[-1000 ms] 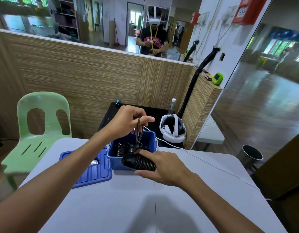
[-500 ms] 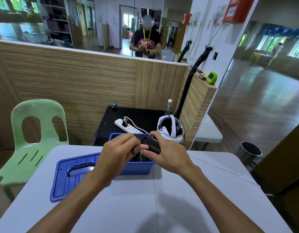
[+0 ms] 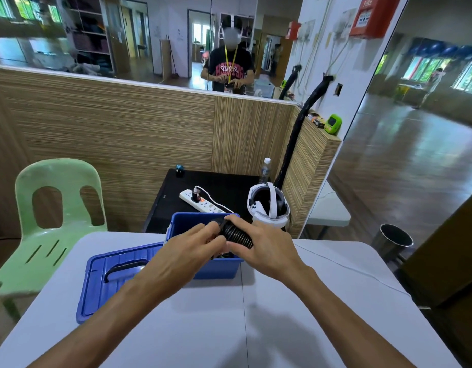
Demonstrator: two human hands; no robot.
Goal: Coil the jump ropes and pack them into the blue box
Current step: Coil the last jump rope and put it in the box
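Observation:
An open blue box (image 3: 188,224) stands at the far edge of the grey table (image 3: 229,314). Just above it my right hand (image 3: 264,248) grips a black coiled jump rope (image 3: 236,233) by its ribbed handles. My left hand (image 3: 187,248) meets it from the left, fingers curled around the rope's near end. More dark rope lies inside the box, mostly hidden behind my hands.
The box's blue lid (image 3: 115,277) lies flat on the table left of the box. A green plastic chair (image 3: 54,208) stands at the left. Behind the table a black stand holds a power strip (image 3: 203,203), a white headset (image 3: 268,205) and a water bottle (image 3: 265,170). A metal bin (image 3: 394,239) sits on the floor right.
My left hand came down from holding the rope's loops high and joined my right hand at the bundle. My right hand lifted the bundle from the table's edge to above the box.

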